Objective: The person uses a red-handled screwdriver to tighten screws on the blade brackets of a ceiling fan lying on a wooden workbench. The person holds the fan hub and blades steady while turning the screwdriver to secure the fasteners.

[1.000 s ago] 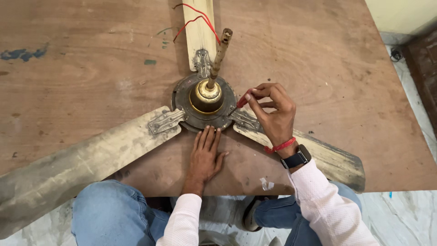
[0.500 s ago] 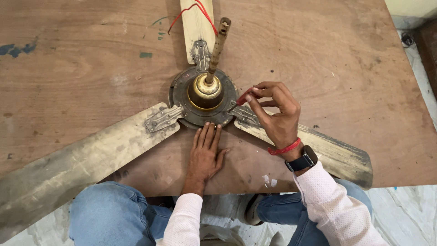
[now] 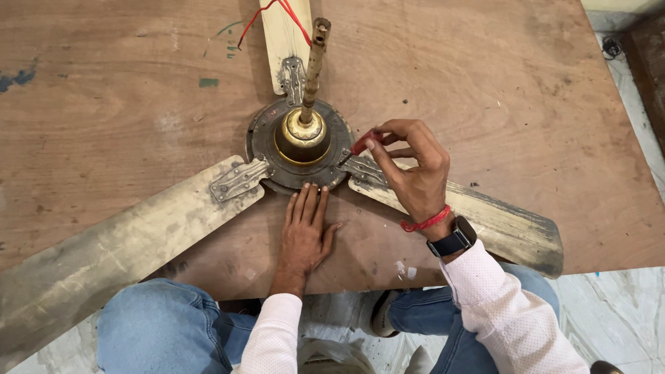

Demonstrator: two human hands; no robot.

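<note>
While the right hand (image 3: 415, 173) pinches a red-handled screwdriver (image 3: 359, 145) between thumb and bent fingers (image 3: 388, 128), its tip meets the rim of the fan hub (image 3: 267, 149) on the right side, just above the bracket of the right blade (image 3: 485, 218). The fingers are closed tight on the handle, so only a short red piece shows. A red thread and a black watch (image 3: 451, 241) circle that wrist, and a white sleeve runs back from it.

The left hand (image 3: 305, 232) lies flat and open on the board (image 3: 138, 104), holding nothing, its 4 fingers together and the tips touching the lower edge of the hub.

The fan lies in the middle of the board, motor up. A brass cap (image 3: 303, 135) sits at the hub's centre, and a brass rod (image 3: 313, 66) rises from it, tilted toward the top. 3 blades spread out: a worn grey left blade (image 3: 118, 253), the right blade, and a cream top blade (image 3: 280, 34) crossed by thin red wires (image 3: 277, 10).

No labels or packages show; small green and blue paint marks sit on the board at upper left. Jeans-clad knees (image 3: 159, 322) are below the board's edge, over a pale marbled floor.
</note>
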